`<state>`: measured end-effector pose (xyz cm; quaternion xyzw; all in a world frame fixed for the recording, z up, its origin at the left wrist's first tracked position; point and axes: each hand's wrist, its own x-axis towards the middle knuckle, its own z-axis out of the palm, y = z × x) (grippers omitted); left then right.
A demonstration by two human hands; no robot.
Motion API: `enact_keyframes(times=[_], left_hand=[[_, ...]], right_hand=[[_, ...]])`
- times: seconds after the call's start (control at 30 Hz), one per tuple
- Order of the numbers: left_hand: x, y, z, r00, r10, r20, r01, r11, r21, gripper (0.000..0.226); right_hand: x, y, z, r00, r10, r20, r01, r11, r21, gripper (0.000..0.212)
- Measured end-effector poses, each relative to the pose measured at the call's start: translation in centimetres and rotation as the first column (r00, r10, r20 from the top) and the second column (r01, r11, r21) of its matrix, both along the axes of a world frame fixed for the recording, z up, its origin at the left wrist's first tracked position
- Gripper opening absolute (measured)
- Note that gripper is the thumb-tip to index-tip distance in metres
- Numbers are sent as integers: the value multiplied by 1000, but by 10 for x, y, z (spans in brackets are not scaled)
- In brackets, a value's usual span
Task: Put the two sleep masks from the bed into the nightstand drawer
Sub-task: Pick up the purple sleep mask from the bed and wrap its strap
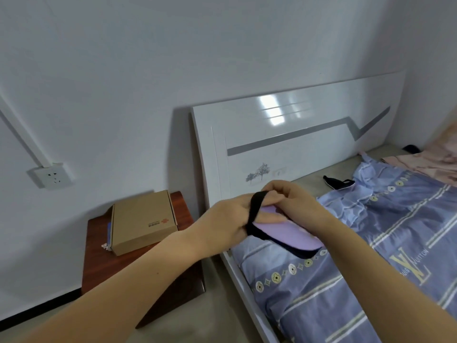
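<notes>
A purple sleep mask [289,235] with black trim and a black strap is held above the bed's left edge. My left hand [227,219] grips it with the strap looped over the fingers. My right hand [291,201] pinches the mask's upper end beside the strap. A second sleep mask [338,182], black, lies on the mattress near the headboard, apart from both hands. The dark red nightstand [138,263] stands left of the bed; its drawer front is hidden from this angle.
A cardboard box [142,222] sits on the nightstand top. The white headboard [284,144] leans against the wall. A blue patterned quilt [358,268] covers the bed, with pink bedding [425,159] at far right. A wall socket [50,178] is at left.
</notes>
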<state>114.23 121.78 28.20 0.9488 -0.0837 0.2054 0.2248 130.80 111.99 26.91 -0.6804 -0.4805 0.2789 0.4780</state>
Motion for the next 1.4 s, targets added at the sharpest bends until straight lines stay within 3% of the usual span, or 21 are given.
enact_keyframes(times=[0.07, 0.13, 0.23, 0.33, 0.47, 0.57, 0.67, 0.73, 0.8, 0.9, 0.93, 0.97, 1.03, 1.07, 1.1, 1.27, 1.33, 1.4], left_hand=[[-2, 7, -4, 989, 120, 89, -116, 992, -48, 38], [-2, 10, -12, 970, 184, 160, -175, 982, -70, 36], [-2, 7, -22, 956, 153, 251, -159, 987, 3, 29], [-2, 13, -26, 951, 122, 286, -158, 982, 106, 31], [-8, 26, -32, 954, 205, 218, -228, 970, 88, 37], [-14, 31, -37, 941, 330, 76, -330, 944, -16, 51], [-27, 35, -47, 918, 394, -42, -394, 897, -200, 46], [-40, 31, -52, 916, 368, -160, -395, 754, -525, 48], [-53, 26, -58, 904, 357, -235, -402, 525, -750, 47], [-68, 34, -62, 857, 460, -231, -272, 25, -962, 52], [-72, 40, -61, 816, 526, -242, -234, -83, -969, 47], [-75, 45, -59, 766, 580, -276, -273, -94, -957, 36], [-77, 53, -55, 674, 636, -376, -560, 108, -821, 14], [-76, 57, -55, 642, 654, -400, -659, 205, -724, 13], [-76, 61, -56, 621, 665, -415, -705, 243, -666, 16], [-84, 68, -61, 640, 606, -472, -715, 246, -654, 18], [-88, 69, -70, 594, 683, -425, -720, 216, -660, 17], [-96, 76, -80, 525, 748, -406, -725, 144, -673, 14]], right_hand=[[5, -1, 0, 996, -92, -19, 92, 996, 5, 28], [7, -3, -4, 991, -78, -111, 79, 997, 6, 27], [10, -10, -8, 968, 52, -244, -63, 997, -39, 25], [21, -14, -9, 884, 191, -428, -224, 974, -28, 22], [22, -3, -11, 732, 212, -647, -304, 952, -33, 32], [6, 16, -20, 760, 281, -586, -375, 926, -42, 32], [-10, 40, -32, 838, 217, -500, -249, 969, 3, 35], [-20, 53, -39, 853, 215, -475, -223, 974, 41, 32], [-29, 66, -47, 877, 239, -416, -244, 969, 42, 26], [-41, 84, -56, 918, 301, -259, -312, 950, -2, 19], [-45, 91, -56, 916, 334, -222, -347, 938, -23, 17], [-49, 96, -56, 905, 375, -200, -390, 920, -37, 18], [-57, 106, -55, 859, 481, -176, -494, 869, -37, 20], [-60, 110, -55, 825, 532, -189, -547, 836, -32, 20], [-63, 114, -55, 791, 566, -234, -587, 809, -27, 19], [-66, 132, -64, 655, 569, -497, -692, 716, -93, 18], [-69, 138, -70, 534, 536, -653, -748, 660, -70, 22], [-74, 144, -78, 470, 492, -732, -779, 622, -82, 29]])
